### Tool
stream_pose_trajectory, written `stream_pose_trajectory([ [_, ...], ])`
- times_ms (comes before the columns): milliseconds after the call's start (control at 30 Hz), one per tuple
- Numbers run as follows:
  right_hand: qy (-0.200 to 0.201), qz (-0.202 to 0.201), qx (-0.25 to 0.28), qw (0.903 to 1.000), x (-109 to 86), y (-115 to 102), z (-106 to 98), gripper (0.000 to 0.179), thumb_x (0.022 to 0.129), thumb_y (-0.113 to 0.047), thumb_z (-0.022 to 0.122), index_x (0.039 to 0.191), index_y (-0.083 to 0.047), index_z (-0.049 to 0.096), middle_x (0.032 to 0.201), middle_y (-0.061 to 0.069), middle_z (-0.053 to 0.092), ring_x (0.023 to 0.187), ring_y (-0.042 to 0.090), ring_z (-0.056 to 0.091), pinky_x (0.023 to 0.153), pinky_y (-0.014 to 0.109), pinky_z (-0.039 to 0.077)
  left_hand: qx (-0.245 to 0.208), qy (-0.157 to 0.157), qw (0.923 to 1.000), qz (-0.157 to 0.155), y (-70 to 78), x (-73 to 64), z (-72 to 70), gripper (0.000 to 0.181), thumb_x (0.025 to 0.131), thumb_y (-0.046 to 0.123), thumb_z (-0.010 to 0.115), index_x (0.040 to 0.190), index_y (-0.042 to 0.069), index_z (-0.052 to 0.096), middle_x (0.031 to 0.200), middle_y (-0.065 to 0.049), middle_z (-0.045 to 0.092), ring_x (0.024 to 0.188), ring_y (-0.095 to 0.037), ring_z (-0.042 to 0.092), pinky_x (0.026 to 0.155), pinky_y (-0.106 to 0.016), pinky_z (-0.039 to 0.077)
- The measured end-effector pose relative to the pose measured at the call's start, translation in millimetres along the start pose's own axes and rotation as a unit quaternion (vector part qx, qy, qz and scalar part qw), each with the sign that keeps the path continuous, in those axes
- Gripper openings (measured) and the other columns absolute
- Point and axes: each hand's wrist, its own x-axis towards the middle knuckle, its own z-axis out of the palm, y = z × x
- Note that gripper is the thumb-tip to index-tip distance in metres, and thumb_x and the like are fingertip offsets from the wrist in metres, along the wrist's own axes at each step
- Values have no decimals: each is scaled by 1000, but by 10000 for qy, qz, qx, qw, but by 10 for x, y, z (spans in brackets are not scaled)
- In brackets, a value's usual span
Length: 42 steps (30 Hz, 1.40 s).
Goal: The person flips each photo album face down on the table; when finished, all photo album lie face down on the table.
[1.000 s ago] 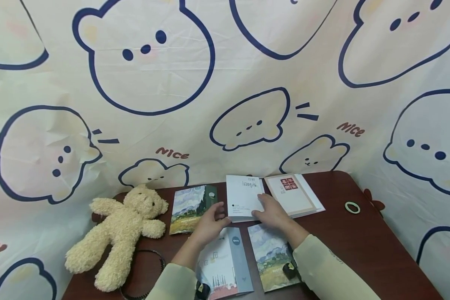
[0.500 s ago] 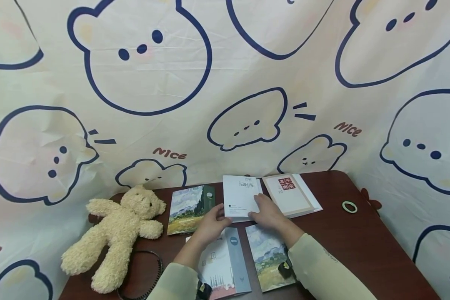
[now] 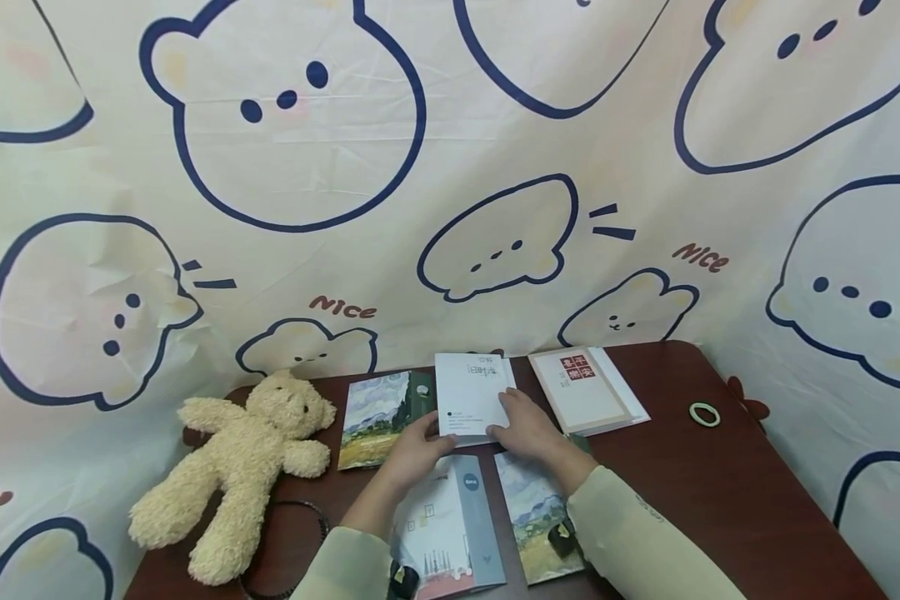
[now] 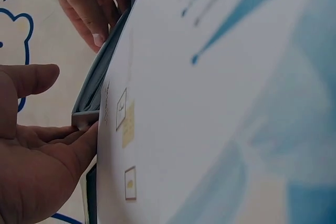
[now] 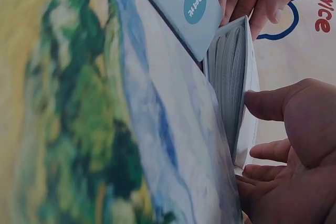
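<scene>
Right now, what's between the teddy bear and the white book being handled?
A book with a painted landscape cover, seen in the head view; the left hand overlaps its corner.

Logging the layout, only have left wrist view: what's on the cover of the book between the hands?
Observer: Head view shows dark printed characters on the white book.
Operator: Anything just right of it?
Observer: Yes, a red-print book, with a strip of dark table between the two.
Operator: And the far left?
Observer: A cream plush bear, left of the book with the landscape cover.
</scene>
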Motion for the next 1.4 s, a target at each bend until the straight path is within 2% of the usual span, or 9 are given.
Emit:
stream_pose_trajectory([
  [333, -47, 0, 126, 9999, 7, 3, 6, 73, 95, -30, 73, 153, 4, 45, 162, 22, 37, 147, 41, 39, 120, 53, 33, -271, -14, 9996, -8, -2, -29, -19, 66, 100, 27, 69, 154, -2, 44, 141, -21, 59, 123, -35, 64, 103, -52, 52],
  [633, -87, 33, 388, 9992, 14, -3, -14, 72, 95, -30, 72, 154, 2, 45, 162, 21, 37, 148, 40, 38, 120, 53, 32, -304, 148, 9994, -9, 15, -63, -54, 65, 100, 26, 69, 154, 0, 44, 143, -20, 59, 125, -35, 63, 103, -51, 52],
  [867, -94, 18, 690, 9976, 1, -24, -16, 71, 95, -28, 72, 154, -1, 46, 162, 19, 38, 148, 39, 39, 120, 53, 33, -291, 342, 9988, 169, 31, -115, -89, 61, 100, 23, 69, 153, 3, 47, 141, -17, 59, 125, -34, 62, 98, -47, 55],
  [1133, -100, 22, 1241, 9922, -14, -44, -7, 68, 94, -25, 73, 153, -1, 49, 162, 19, 39, 148, 40, 38, 120, 54, 32, -236, 606, 9969, 432, 37, -151, -128, 56, 100, 21, 71, 151, 9, 52, 139, -11, 61, 123, -30, 62, 99, -49, 54],
  [1400, -169, 12, 1566, 9875, -5, -40, 15, 66, 95, -26, 73, 153, -5, 50, 162, 16, 40, 149, 39, 37, 120, 56, 31, -270, 638, 9966, 456, 55, -191, -162, 54, 101, 20, 69, 152, 14, 52, 140, -9, 59, 129, -35, 58, 102, -54, 51],
])
